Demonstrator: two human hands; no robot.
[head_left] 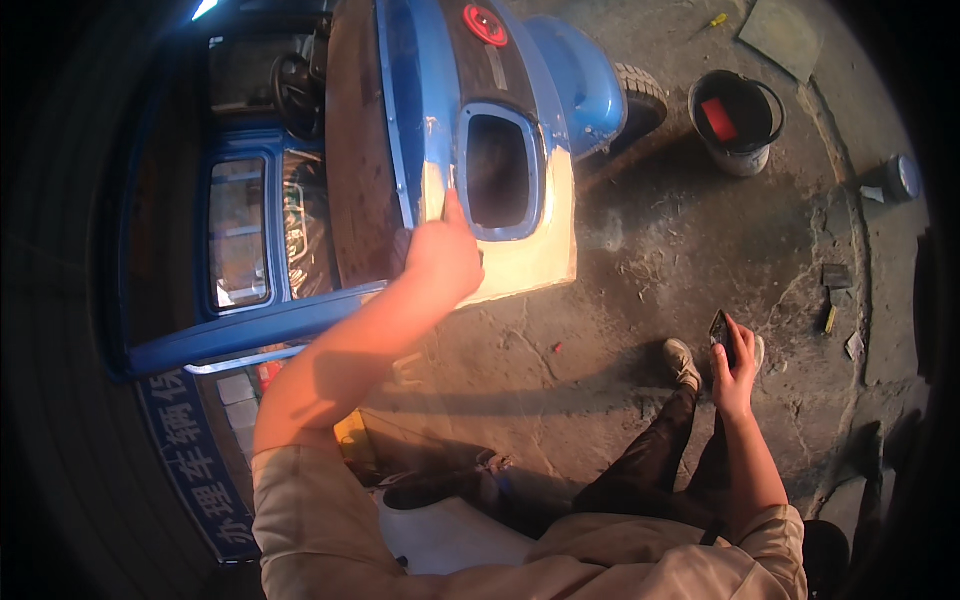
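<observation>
My left hand (444,262) reaches onto a blue vehicle body panel (408,110), beside a rounded opening (500,170) with a blue-grey rim. Its index finger is stretched out and touches a cream-coloured patch (530,265) that covers the panel's corner around the opening. The other fingers are mostly hidden behind the back of the hand. Low on the right, away from the vehicle, my right hand (735,375) is closed around a small dark flat object (720,328), its thumb along one side. The kind of object cannot be made out.
A black bucket (735,150) with something red inside stands on the stained concrete floor (640,290), right of a tyre (642,95). A can (903,178) and small scraps lie farther right. The open cab at left shows a steering wheel (296,85).
</observation>
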